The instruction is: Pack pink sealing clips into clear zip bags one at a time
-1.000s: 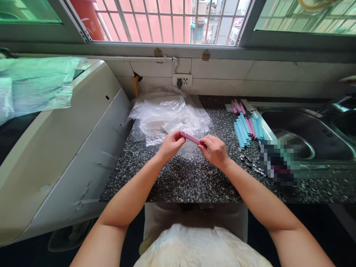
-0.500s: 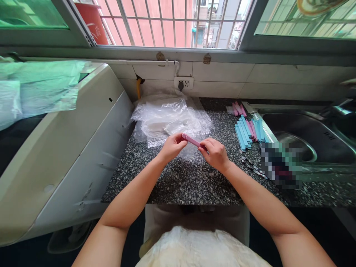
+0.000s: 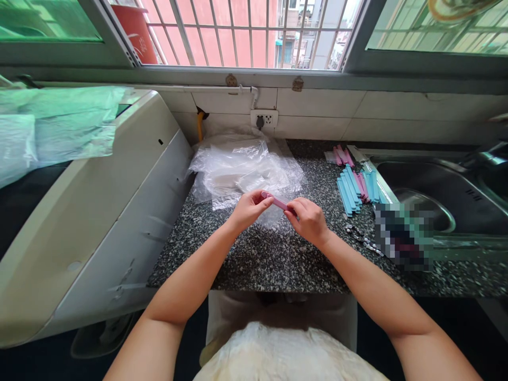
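A slim pink bag clip (image 3: 280, 202) is held level between my two hands, above the counter. My left hand (image 3: 250, 208) pinches its left end, the thumb lying along the top near the round end. At the other end, my right hand (image 3: 307, 217) grips the clip between thumb and curled fingers. Just behind the hands lies a heap of clear plastic bags (image 3: 238, 174). To the right, blue bag clips (image 3: 349, 190) lie in a loose bundle, with pink bag clips (image 3: 343, 155) farther back.
A speckled counter (image 3: 254, 264) carries everything. At the right is a steel sink (image 3: 428, 169), with a blurred-out object (image 3: 402, 238) and small shiny pieces (image 3: 363, 239) before it. A large pale appliance (image 3: 130, 211) stands left. A wall socket (image 3: 264, 118) is behind the bags.
My left thumb has slid a little to the right along the top of the pink bag clip. The right hand keeps its hold. The whole view has shifted slightly.
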Available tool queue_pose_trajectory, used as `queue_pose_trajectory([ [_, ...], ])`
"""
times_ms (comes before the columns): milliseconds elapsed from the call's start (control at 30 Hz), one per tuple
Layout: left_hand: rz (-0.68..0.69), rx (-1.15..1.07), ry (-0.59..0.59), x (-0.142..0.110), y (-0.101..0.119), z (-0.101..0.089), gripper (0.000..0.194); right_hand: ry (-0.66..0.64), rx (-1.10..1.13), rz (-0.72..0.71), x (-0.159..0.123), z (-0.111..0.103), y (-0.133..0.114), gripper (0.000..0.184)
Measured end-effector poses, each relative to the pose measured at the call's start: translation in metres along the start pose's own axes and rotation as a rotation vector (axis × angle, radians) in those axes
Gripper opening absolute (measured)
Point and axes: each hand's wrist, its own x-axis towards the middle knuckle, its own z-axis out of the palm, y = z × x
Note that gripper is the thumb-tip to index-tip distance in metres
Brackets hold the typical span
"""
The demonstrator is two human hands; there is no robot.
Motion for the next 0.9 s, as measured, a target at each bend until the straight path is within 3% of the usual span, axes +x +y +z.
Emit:
queue_pose_trajectory([
  [300, -0.023, 0.056, 0.048, -0.0001, -0.0018, -0.0018, 0.043, -0.005, -0.017, -0.019, -0.0001, -0.0015, -0.0024, 0.015],
  [900, -0.07, -0.01, 0.124, -0.0014, -0.0003, 0.0007, 0.038, -0.001, -0.094, -0.023, -0.0002, -0.0061, -0.0073, 0.018],
])
